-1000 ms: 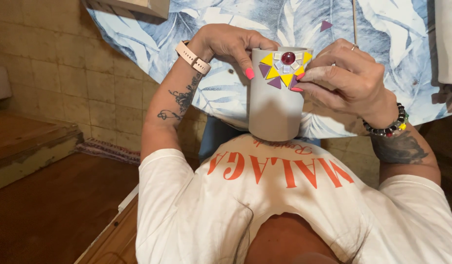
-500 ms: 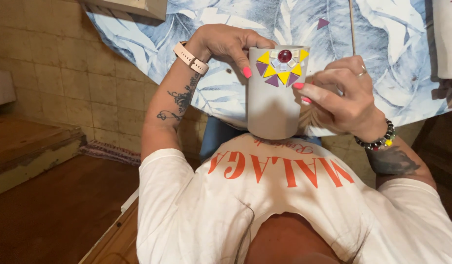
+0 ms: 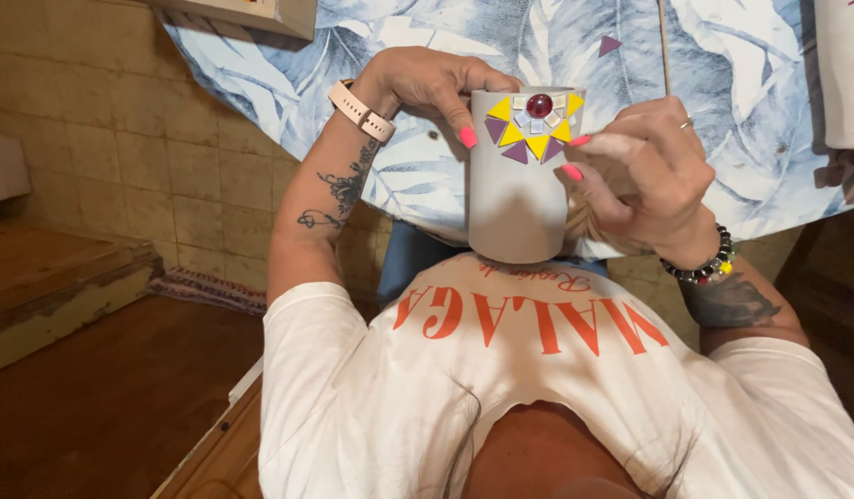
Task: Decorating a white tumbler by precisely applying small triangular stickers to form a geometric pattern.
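Room: tiled wall (image 3: 122, 157) of worn beige squares, dark wooden floor (image 3: 94, 407) below, a low wooden step (image 3: 57, 277) at the left.
Tabletop: covered with a blue-and-white leaf-print cloth (image 3: 741, 111); one stray purple triangle (image 3: 610, 44) and a thin stick (image 3: 664, 46) lying on it, a white container (image 3: 843, 74) at the far right edge.
Cup: plain grey cylinder (image 3: 515, 203), held in the air between tabletop and chest, base close to the white shirt (image 3: 538, 370); mosaic (image 3: 536, 125) of yellow and purple triangles around a red gem near the rim.
Left hand (image 3: 427, 83): curled over the rim from above, fingers closed on the cup's side, pink-nailed thumb beside the tiles.
Right hand (image 3: 644, 171): closed against the cup's other side, fingertips touching the edge of the mosaic.
Risk, slipping tiles: likely if fingertips press or drag sideways across pieces that may not be set.
Risk, dropped cup: possible, since only fingers carry it, with no surface beneath.
Risk, smudging: probable if fingers stray onto the gem.
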